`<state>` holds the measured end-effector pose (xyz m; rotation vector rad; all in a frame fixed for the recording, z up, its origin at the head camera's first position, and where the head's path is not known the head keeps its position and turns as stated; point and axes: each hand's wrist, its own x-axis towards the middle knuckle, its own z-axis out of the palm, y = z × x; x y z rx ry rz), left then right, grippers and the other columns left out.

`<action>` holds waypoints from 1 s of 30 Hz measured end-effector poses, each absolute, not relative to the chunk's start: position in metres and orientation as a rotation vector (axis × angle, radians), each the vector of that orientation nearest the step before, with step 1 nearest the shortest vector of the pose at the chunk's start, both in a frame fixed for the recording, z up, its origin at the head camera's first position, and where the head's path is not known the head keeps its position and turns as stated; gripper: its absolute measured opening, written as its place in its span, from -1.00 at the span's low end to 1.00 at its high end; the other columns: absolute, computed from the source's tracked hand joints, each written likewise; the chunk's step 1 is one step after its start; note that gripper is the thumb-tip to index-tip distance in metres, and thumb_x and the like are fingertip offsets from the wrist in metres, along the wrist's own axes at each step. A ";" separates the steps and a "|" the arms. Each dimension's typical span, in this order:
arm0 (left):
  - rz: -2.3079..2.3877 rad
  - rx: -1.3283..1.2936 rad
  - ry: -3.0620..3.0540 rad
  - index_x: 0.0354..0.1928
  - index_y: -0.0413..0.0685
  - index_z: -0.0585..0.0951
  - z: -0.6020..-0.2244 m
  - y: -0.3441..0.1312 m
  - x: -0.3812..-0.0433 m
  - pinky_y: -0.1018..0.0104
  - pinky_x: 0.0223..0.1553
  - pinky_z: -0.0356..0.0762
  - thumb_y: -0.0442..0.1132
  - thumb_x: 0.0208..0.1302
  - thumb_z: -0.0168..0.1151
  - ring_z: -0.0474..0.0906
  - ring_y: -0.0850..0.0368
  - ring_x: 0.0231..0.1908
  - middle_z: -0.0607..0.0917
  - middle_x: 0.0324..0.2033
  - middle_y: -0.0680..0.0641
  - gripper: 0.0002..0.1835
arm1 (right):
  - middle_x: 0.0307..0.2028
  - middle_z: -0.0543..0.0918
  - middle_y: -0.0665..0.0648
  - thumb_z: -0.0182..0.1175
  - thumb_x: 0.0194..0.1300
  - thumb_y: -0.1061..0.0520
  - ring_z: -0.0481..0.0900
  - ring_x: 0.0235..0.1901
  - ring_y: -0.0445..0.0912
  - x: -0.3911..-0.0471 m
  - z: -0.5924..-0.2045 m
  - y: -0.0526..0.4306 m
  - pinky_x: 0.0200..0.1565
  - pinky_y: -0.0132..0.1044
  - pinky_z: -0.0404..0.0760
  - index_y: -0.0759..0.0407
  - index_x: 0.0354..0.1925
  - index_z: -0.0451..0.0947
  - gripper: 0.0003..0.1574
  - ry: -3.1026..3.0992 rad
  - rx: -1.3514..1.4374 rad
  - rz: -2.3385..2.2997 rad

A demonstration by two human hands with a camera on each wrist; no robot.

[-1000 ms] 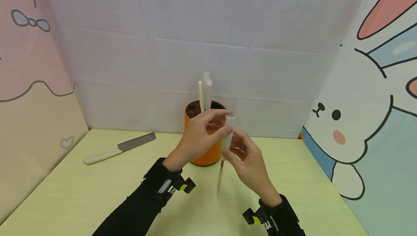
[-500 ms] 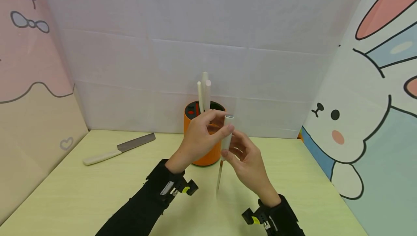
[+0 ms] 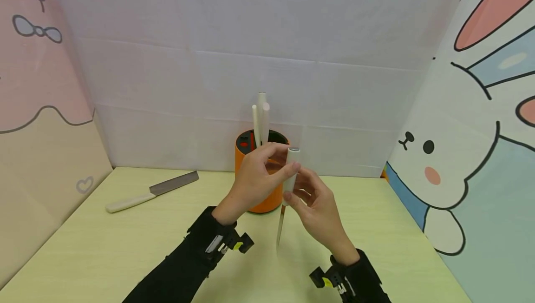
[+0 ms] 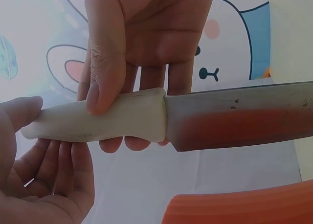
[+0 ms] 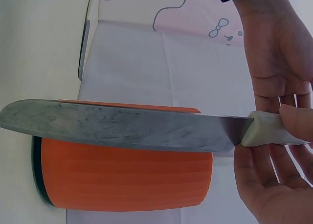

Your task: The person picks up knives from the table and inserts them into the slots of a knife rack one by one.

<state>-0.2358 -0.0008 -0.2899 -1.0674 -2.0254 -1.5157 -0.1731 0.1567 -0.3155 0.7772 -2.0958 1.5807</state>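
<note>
Both hands hold a kitchen knife (image 3: 292, 156) upright in front of the knife block, its pale handle up and its blade down. My left hand (image 3: 258, 177) holds the upper part of the handle between thumb and fingers. Lower down, near the blade, my right hand (image 3: 319, 214) pinches the handle. The broad steel blade (image 5: 122, 126) shows full length in the right wrist view, and orange is reflected on the blade (image 4: 234, 121) in the left wrist view. Whether its tip touches the table cannot be told.
Behind the hands stands a round orange knife block (image 3: 267, 203) with a black top and several pale handles (image 3: 261, 117) sticking up. A cleaver-like knife (image 3: 152, 191) lies on the table (image 3: 138, 252) at the left. A white sheet (image 3: 200, 80) hangs at the back.
</note>
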 end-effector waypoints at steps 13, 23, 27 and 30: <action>-1.494 -1.091 -1.987 -0.02 -0.05 0.58 -0.291 -0.001 -0.235 0.35 -0.16 0.60 -0.05 0.28 0.28 0.57 0.28 -0.23 0.60 -0.23 0.13 -0.68 | -0.05 0.51 0.21 0.22 0.19 0.46 0.55 -0.10 0.07 -0.173 -0.316 0.155 0.02 -0.17 0.55 0.28 0.25 0.32 -0.33 -2.094 0.774 1.568; -1.481 -1.125 -1.963 -0.02 -0.03 0.58 -0.286 -0.004 -0.235 0.34 -0.17 0.61 -0.10 0.29 0.28 0.56 0.26 -0.23 0.60 -0.23 0.07 -0.72 | -0.02 0.52 0.21 0.22 0.20 0.45 0.55 -0.08 0.04 -0.171 -0.314 0.154 0.02 -0.16 0.55 0.26 0.27 0.30 -0.31 -2.099 0.783 1.525; -1.477 -1.141 -1.956 0.00 -0.03 0.57 -0.281 -0.006 -0.234 0.34 -0.17 0.61 -0.11 0.30 0.27 0.56 0.27 -0.22 0.60 -0.22 0.10 -0.71 | 0.00 0.53 0.20 0.23 0.19 0.45 0.54 -0.06 0.02 -0.171 -0.313 0.155 0.03 -0.13 0.55 0.26 0.28 0.30 -0.30 -2.090 0.794 1.521; -1.469 -1.140 -1.962 0.00 -0.08 0.57 -0.270 -0.008 -0.227 0.32 -0.17 0.61 -0.17 0.30 0.27 0.56 0.25 -0.22 0.61 -0.23 0.07 -0.72 | 0.00 0.54 0.20 0.24 0.19 0.45 0.54 -0.05 0.02 -0.171 -0.312 0.158 0.04 -0.06 0.54 0.26 0.28 0.30 -0.30 -2.085 0.809 1.527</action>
